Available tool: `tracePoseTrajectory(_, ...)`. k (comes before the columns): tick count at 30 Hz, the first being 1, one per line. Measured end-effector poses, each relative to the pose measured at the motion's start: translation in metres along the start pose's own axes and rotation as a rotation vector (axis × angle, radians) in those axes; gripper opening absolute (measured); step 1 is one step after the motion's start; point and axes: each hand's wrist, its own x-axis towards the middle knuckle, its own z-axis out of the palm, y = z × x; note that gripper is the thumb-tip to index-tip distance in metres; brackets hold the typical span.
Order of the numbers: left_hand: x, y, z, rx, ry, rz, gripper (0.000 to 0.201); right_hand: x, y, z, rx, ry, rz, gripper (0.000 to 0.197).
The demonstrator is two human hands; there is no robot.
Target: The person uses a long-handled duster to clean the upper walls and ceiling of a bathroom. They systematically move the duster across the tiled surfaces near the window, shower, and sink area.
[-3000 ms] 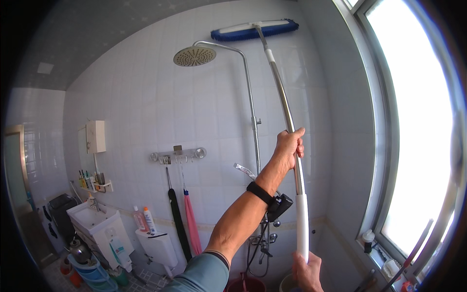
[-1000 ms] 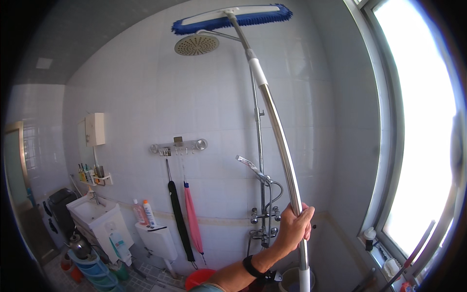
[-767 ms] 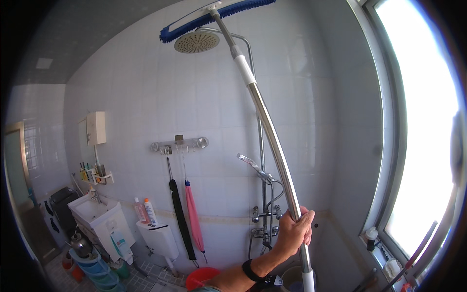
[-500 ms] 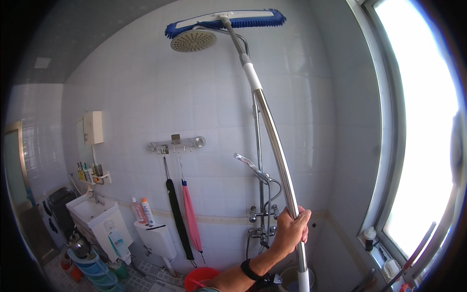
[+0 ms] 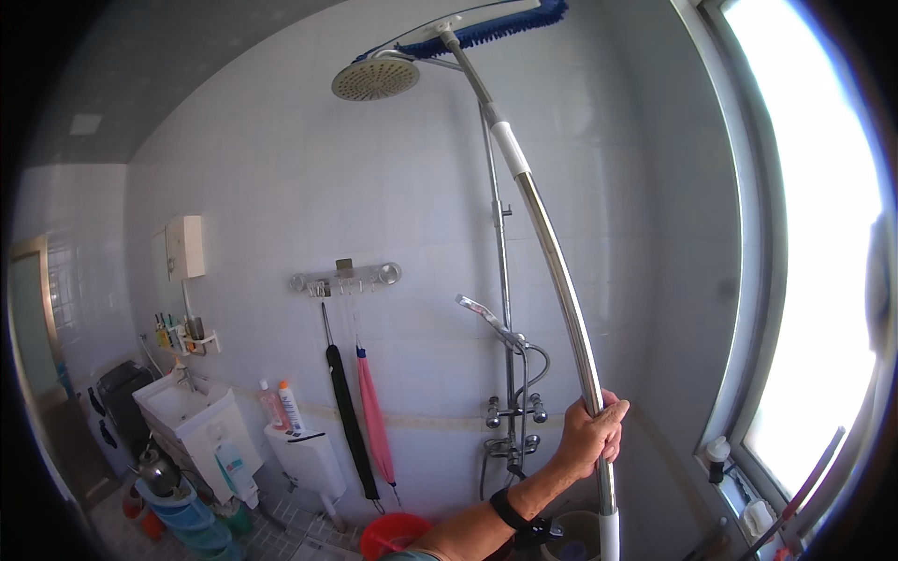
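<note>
My left hand (image 5: 596, 432), with a dark band on its wrist, is wrapped round the silver pole of a flat mop (image 5: 554, 252). The pole slants up and left to a long white mop head with blue fringe (image 5: 486, 35), partly cut off by the upper edge. It is tilted, its right end higher, close above the round shower head (image 5: 376, 79); I cannot tell whether they touch. Below my hand, the pole's white lower section runs out of the picture. My right hand is not in view.
The shower pipe with hand shower (image 5: 491, 321) and taps stands left of the pole. A bright window (image 5: 814, 234) with bottles on its sill is at right. Two folded umbrellas (image 5: 374, 411) hang from a rack. Below are a red basin (image 5: 398, 533), toilet tank (image 5: 307, 463) and washbasin (image 5: 182, 407).
The mop head has moved up and right, tilting so that its right end rises. My left hand and the pole have shifted right. The whole view has also moved slightly.
</note>
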Motion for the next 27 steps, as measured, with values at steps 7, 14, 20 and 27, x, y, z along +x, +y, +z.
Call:
tracePoseTrajectory(7,0.004,-0.017,0.001,-0.028,-0.027,-0.012,0.009,0.0,0.01,-0.004,-0.06,0.063,0.021,0.024)
tracePoseTrajectory(14,0.012,-0.026,0.004,-0.062,-0.09,-0.013,0.01,0.005,0.028,-0.004,-0.117,0.133,0.0,0.027)
tracePoseTrajectory(20,0.02,-0.024,0.01,-0.067,-0.044,-0.05,0.013,0.008,0.024,-0.01,-0.11,0.074,0.083,0.029)
tracePoseTrajectory(27,0.031,-0.027,0.005,-0.053,-0.043,-0.082,0.013,0.006,0.01,-0.008,-0.128,0.07,0.089,0.031)
